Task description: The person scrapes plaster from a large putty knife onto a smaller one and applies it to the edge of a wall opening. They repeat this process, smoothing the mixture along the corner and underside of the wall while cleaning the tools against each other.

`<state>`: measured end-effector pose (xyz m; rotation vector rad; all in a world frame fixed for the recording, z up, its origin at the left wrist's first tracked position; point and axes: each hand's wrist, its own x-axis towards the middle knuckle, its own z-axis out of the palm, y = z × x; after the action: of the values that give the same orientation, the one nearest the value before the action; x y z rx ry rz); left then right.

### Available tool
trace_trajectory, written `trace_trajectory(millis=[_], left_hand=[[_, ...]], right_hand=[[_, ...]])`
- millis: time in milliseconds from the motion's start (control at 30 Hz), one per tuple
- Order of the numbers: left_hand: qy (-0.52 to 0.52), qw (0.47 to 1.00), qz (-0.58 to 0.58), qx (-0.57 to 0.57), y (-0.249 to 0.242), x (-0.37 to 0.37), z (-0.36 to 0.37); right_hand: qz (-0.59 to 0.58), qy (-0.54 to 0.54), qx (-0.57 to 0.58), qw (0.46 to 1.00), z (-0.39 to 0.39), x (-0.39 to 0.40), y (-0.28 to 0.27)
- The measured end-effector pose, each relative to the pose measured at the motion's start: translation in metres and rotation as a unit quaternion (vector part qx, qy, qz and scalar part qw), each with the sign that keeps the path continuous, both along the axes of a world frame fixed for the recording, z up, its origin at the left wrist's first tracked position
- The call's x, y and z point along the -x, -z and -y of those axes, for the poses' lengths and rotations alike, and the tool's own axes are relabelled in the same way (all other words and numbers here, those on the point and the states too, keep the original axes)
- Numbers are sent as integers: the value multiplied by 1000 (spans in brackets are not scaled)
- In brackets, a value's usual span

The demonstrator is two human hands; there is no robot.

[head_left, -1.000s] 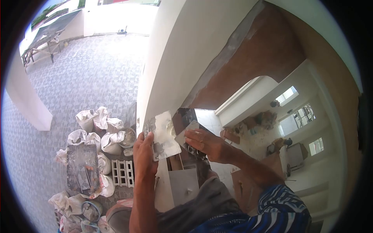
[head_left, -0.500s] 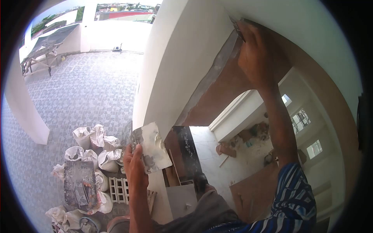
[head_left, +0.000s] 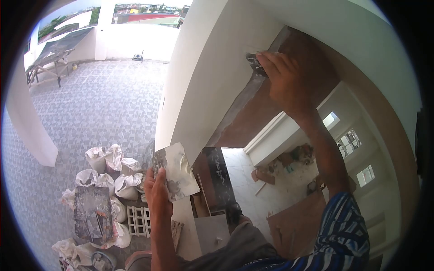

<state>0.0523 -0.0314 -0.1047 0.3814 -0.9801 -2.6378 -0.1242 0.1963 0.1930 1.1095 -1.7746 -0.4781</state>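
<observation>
My right hand (head_left: 289, 83) is raised and closed on a putty knife (head_left: 257, 64), whose dark, smeared blade lies against the edge of the white wall (head_left: 217, 67). Beside the blade, a grey strip (head_left: 242, 101) runs down that edge, bordering a brown panel (head_left: 266, 106). Lower down, my left hand (head_left: 158, 192) grips a flat plate (head_left: 178, 174) by its left side, thumb on top. Whitish putty is spread over the plate. The fingers beneath it are hidden.
Several white sacks (head_left: 128, 186) stand on the tiled floor (head_left: 104, 104) at lower left, near a stained board (head_left: 92, 212) and hollow blocks (head_left: 138, 221). A dark plank (head_left: 219, 176) lies below me. Debris (head_left: 294, 158) covers part of the room floor at right. A table (head_left: 58, 52) stands far left.
My right hand has moved down and left along the wall edge with the putty knife, away from the top corner. My left hand and the plate have stayed nearly still.
</observation>
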Motion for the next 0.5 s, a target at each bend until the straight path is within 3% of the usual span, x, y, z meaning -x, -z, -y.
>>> trace_trajectory(millis=[33,133,233,300,500], left_hand=[[-4,1000,-4,-1,-1,0,-1],[-11,1000,-5,-3,-6,1,-5],[-2,1000,1,5,-9,-2,-9],[-11,1000,-7,14,-10,-2,-10],[-5,1000,3,28,-13,-3,-6]], right_hand=[[33,10,-25,999,-1,-9,1],[48,-70,77,993,1,-5,-3],[-79,-19,106,991,4,4,-32],[-91,-11,95,991,3,15,-37],[-89,1,56,994,6,18,2]])
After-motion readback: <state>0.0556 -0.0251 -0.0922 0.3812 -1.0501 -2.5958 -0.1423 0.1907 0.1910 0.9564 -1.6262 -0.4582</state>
